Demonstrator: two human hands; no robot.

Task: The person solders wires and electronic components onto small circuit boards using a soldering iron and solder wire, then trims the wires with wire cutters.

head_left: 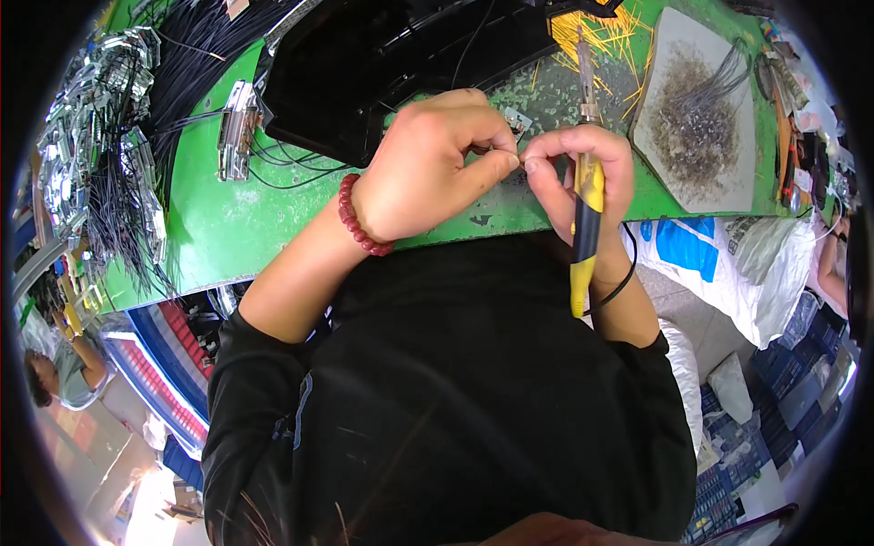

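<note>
My right hand (pixel 617 164) holds a soldering iron (pixel 587 205) with a yellow and black handle, its metal tip pointing away from me. The thumb and forefinger of that hand also pinch together, close to the fingertips of my left hand (pixel 437 150). My left hand is closed in a pinch; whatever thin thing lies between the fingertips is too small to make out. Just beyond the hands lies a large glossy black plastic housing (pixel 364 68), partly covered by my left hand. A small pale piece (pixel 519 123) shows behind the fingertips.
On the green bench (pixel 205 218) lie a silver part (pixel 237 132) with black wires and a heap of similar parts (pixel 96 118) at left. Yellow thin strips (pixel 592 41) are scattered at the back. A grey board (pixel 660 118) bears dark residue and wires. White sacks (pixel 756 273) stand at right.
</note>
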